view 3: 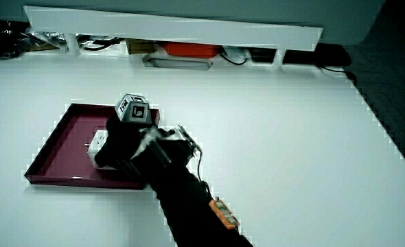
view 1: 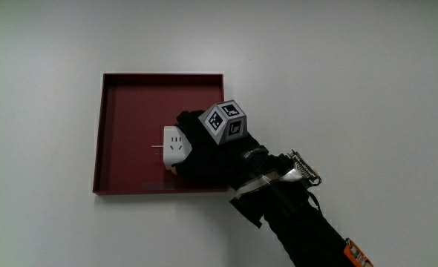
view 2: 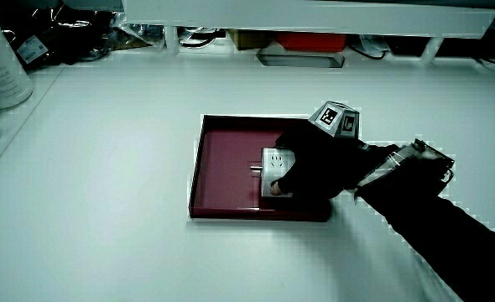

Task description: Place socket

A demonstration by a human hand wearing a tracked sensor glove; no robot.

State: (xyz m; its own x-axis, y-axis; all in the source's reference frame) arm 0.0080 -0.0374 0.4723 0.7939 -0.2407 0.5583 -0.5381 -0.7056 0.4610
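White plastic socket [view 1: 176,147], metal prongs showing, is sitting inside the shallow dark-red square tray [view 1: 126,104] on the white bench [view 1: 367,81], near the tray's edge nearest the person. The black-gloved hand [view 1: 208,152] is reaching over that edge, its grip clamped around the socket in both side views.
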